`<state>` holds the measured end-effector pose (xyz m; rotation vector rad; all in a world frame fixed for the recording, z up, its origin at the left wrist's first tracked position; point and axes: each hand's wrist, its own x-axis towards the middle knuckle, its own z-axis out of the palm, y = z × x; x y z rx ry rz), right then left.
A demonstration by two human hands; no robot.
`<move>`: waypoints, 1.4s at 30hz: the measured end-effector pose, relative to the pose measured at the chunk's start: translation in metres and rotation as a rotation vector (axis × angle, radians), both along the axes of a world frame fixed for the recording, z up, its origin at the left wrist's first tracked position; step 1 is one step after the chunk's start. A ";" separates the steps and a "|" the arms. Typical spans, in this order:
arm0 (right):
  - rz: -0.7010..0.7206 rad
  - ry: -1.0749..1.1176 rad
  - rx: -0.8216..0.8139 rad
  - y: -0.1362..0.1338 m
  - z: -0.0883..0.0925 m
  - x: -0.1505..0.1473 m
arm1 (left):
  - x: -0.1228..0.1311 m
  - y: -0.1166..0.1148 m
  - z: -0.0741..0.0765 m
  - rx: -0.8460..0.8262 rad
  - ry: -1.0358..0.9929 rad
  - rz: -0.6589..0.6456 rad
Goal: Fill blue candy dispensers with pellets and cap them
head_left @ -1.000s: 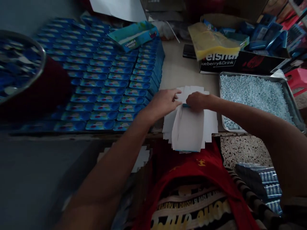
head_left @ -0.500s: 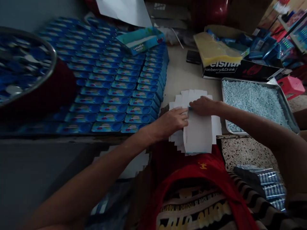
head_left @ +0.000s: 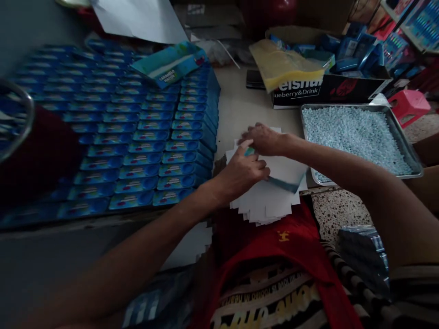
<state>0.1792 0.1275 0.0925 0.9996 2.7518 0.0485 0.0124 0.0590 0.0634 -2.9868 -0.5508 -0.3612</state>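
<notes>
A partly folded cardboard box (head_left: pixel 286 170), white on its upper face with a blue-green edge, lies slanted over a stack of flat white box blanks (head_left: pixel 254 205). My left hand (head_left: pixel 245 167) holds its left side, fingers bent round the edge and the index finger stretched toward the far end. At that far end my right hand (head_left: pixel 262 138) has its fingers closed on the box, slightly smeared by motion. The two hands nearly touch, and between them a small green-blue bit of the box shows. The fingertips of the right hand are partly hidden.
Rows of blue packs (head_left: pixel 133 160) fill the table's left side, with an open printed carton (head_left: pixel 171 64) on top. A dark red tub (head_left: pixel 44 151) stands far left. To the right are a metal tray (head_left: pixel 416 167) of pale blue pellets and a black box (head_left: pixel 298 93) of blue packets.
The box has turned from lying straight to slanted, and its blue-green side now shows. Both hands have moved together at its far end. The whole view has shifted a little.
</notes>
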 end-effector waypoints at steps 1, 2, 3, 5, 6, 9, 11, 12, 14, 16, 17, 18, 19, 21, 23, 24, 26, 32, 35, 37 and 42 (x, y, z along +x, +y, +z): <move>-0.081 0.063 0.057 -0.001 0.015 0.008 | 0.006 -0.005 0.001 -0.003 -0.015 0.102; -0.177 0.141 0.121 -0.006 0.029 0.017 | 0.013 -0.011 0.000 -0.021 -0.012 0.216; -0.267 0.226 0.175 -0.015 0.039 0.029 | 0.018 -0.017 -0.001 -0.053 0.006 0.331; -0.377 0.384 0.235 -0.045 0.042 0.052 | 0.028 -0.027 -0.005 -0.136 0.059 0.534; -0.410 0.444 0.261 -0.062 0.034 0.063 | 0.032 -0.029 -0.007 -0.176 0.078 0.604; -0.378 0.556 0.269 -0.107 -0.018 0.082 | 0.039 -0.020 -0.014 -0.281 0.096 0.654; -0.372 0.589 0.234 -0.120 -0.060 0.081 | 0.038 -0.003 -0.019 -0.392 0.105 0.640; -0.373 0.594 0.212 -0.121 -0.077 0.077 | 0.037 0.006 -0.022 -0.477 0.113 0.635; -0.359 0.584 0.173 -0.114 -0.101 0.069 | 0.034 0.023 -0.027 -0.677 0.119 0.633; -0.347 0.569 0.160 -0.103 -0.112 0.065 | 0.030 0.027 -0.032 -0.757 0.057 0.679; -0.349 0.559 0.163 -0.098 -0.114 0.064 | 0.029 0.022 -0.034 -0.704 0.002 0.715; -0.352 0.543 0.166 -0.095 -0.114 0.065 | 0.028 0.014 -0.037 -0.596 -0.054 0.751; -0.354 0.519 0.162 -0.093 -0.113 0.065 | 0.028 0.003 -0.040 -0.457 -0.100 0.778; -0.343 0.457 0.138 -0.091 -0.109 0.067 | 0.029 -0.023 -0.049 -0.239 -0.110 0.774; -0.324 0.395 0.113 -0.092 -0.105 0.065 | 0.033 -0.045 -0.060 -0.171 -0.072 0.781; -0.322 0.368 0.111 -0.092 -0.103 0.063 | 0.036 -0.052 -0.064 -0.174 -0.059 0.796; -0.319 0.319 0.113 -0.092 -0.101 0.059 | 0.041 -0.056 -0.071 -0.209 -0.043 0.830; -0.322 0.254 0.056 -0.086 -0.088 0.056 | 0.038 -0.034 -0.061 -0.305 0.120 0.854; -0.328 0.252 -0.006 -0.080 -0.085 0.054 | 0.031 -0.025 -0.059 -0.333 0.159 0.800; -0.346 0.243 -0.033 -0.076 -0.087 0.050 | 0.027 -0.022 -0.062 -0.335 0.160 0.769; -0.382 0.234 -0.134 -0.071 -0.079 0.045 | 0.016 -0.012 -0.057 -0.385 0.166 0.644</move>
